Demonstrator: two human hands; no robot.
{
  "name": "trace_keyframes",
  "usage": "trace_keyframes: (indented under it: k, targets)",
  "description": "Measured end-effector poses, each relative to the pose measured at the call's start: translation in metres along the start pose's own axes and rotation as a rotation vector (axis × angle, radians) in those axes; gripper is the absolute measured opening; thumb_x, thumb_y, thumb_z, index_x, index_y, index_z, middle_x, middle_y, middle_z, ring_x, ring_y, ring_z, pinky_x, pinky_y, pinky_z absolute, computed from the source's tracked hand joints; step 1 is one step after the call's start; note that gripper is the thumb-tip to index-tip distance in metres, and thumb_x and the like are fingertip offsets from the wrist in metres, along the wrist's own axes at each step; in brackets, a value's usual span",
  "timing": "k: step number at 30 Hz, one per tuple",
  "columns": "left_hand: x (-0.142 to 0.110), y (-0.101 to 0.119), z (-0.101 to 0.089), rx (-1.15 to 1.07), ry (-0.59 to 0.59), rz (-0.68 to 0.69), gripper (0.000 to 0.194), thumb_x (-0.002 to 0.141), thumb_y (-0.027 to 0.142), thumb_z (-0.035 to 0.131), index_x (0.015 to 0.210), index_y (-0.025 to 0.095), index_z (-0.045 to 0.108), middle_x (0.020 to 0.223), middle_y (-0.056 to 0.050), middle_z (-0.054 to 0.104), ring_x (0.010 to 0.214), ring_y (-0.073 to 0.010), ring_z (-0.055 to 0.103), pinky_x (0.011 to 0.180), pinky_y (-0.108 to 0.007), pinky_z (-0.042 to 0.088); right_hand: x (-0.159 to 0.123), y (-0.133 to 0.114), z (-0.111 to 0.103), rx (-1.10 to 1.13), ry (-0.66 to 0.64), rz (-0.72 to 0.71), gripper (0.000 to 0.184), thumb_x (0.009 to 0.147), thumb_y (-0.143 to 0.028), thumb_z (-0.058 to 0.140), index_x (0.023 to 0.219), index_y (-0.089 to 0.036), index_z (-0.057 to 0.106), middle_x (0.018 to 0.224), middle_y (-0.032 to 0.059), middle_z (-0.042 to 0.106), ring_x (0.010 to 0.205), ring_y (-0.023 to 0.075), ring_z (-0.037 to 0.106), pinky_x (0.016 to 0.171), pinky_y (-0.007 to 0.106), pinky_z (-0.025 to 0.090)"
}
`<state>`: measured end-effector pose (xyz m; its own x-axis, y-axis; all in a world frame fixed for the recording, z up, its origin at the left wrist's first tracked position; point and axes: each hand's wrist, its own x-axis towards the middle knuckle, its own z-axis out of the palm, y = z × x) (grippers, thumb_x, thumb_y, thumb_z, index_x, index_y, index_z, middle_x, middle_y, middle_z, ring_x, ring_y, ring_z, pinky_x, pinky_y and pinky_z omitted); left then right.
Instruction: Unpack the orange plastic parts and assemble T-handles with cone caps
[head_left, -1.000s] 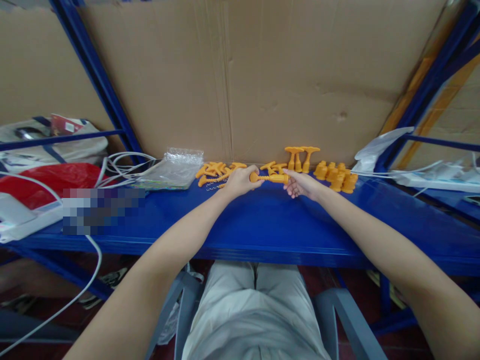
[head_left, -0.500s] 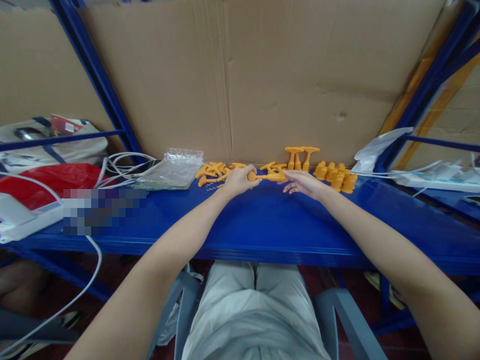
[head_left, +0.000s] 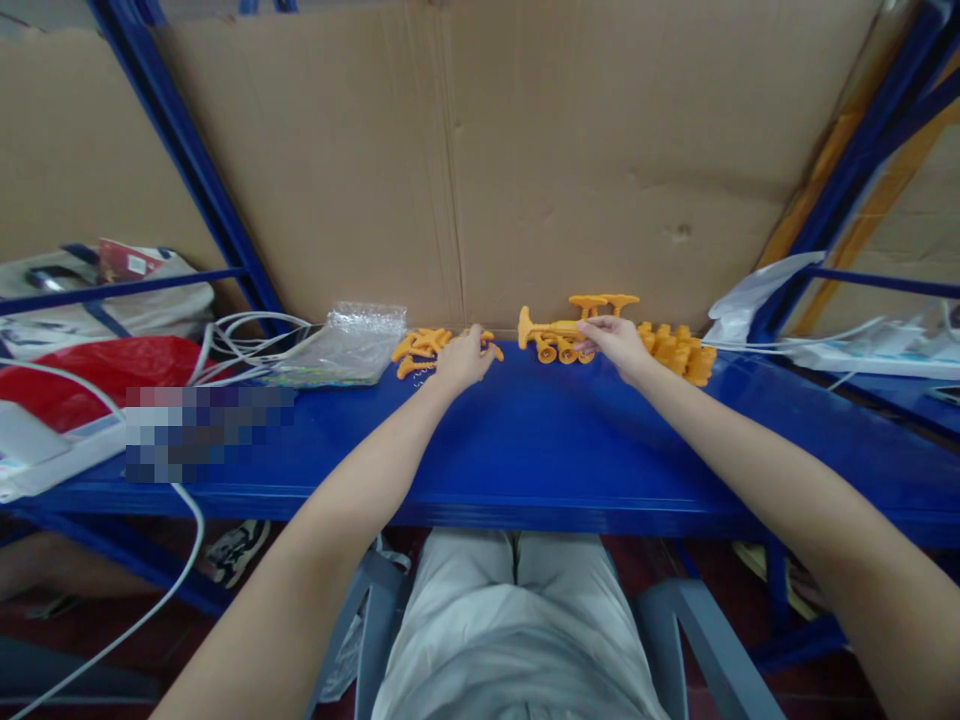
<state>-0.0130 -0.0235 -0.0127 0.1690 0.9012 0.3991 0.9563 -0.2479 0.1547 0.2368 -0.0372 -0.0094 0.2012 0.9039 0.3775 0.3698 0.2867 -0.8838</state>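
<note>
My right hand (head_left: 616, 343) pinches a yellow T-handled tool (head_left: 559, 328) by its thicker end. The tool lies level above the table, its crossbar pointing left. Beneath it, several yellow pieces with round ends (head_left: 566, 354) face me. At the left, my left hand (head_left: 463, 360) is closed over a loose pile of yellow T-shaped pieces (head_left: 420, 345). Its fingers curl round one yellow T-shaped piece (head_left: 496, 351), whose end sticks out to the right. The hand hides part of the pile. Small metal screws (head_left: 418, 380) lie partly hidden beside my left wrist.
Yellow T-handled tools (head_left: 621, 301) stand upright behind my right hand. Several yellow stepped sockets (head_left: 679, 352) stand to its right. Clear plastic bags (head_left: 341, 345) and white cables (head_left: 247, 325) lie left on the blue table (head_left: 525, 450). Cardboard (head_left: 570, 150) closes off the back.
My left hand has let go of the tool's round end and moved left to the pile. My right hand has raised the tool slightly; its T crossbar now shows at the left.
</note>
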Motion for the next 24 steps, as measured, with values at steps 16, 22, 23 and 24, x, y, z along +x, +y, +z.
trace_keyframes:
  k: [16,22,23,24]
  targets:
    - [0.019,-0.027,0.028,0.005,-0.092,0.116,0.021,0.079,0.018,0.067,0.098,0.019,0.076,0.114,-0.011,0.07,0.098,-0.0259,0.071,0.086,-0.034,0.057,0.001,-0.019,0.043,-1.373,-0.191,-0.672,0.037,0.101,-0.023,0.035,0.126,-0.008,0.059,0.115,0.0223,0.067,0.102,0.0305,0.062,0.081,0.037,0.031]
    - [0.027,-0.032,0.036,-0.042,-0.072,0.209,0.014,0.074,0.011,0.068,0.081,0.019,0.077,0.093,-0.008,0.073,0.093,-0.0244,0.07,0.086,-0.033,0.058,0.006,-0.013,0.058,-1.415,-0.257,-0.635,0.038,0.101,-0.017,0.032,0.127,-0.009,0.058,0.117,0.0214,0.067,0.108,0.0299,0.061,0.083,0.037,0.031]
    - [0.028,-0.032,0.036,-0.049,-0.082,0.237,0.017,0.072,0.009,0.068,0.081,0.019,0.077,0.092,-0.007,0.074,0.095,-0.0242,0.069,0.088,-0.032,0.058,0.006,-0.012,0.059,-1.415,-0.266,-0.619,0.038,0.101,-0.016,0.032,0.128,-0.009,0.058,0.118,0.0214,0.067,0.11,0.0301,0.061,0.083,0.037,0.031]
    - [0.028,-0.031,0.036,-0.059,-0.09,0.256,0.02,0.071,0.007,0.067,0.083,0.019,0.078,0.093,-0.007,0.074,0.098,-0.024,0.069,0.091,-0.032,0.057,0.006,-0.011,0.061,-1.415,-0.272,-0.604,0.038,0.101,-0.016,0.032,0.128,-0.008,0.058,0.119,0.0214,0.067,0.112,0.0303,0.061,0.084,0.037,0.031]
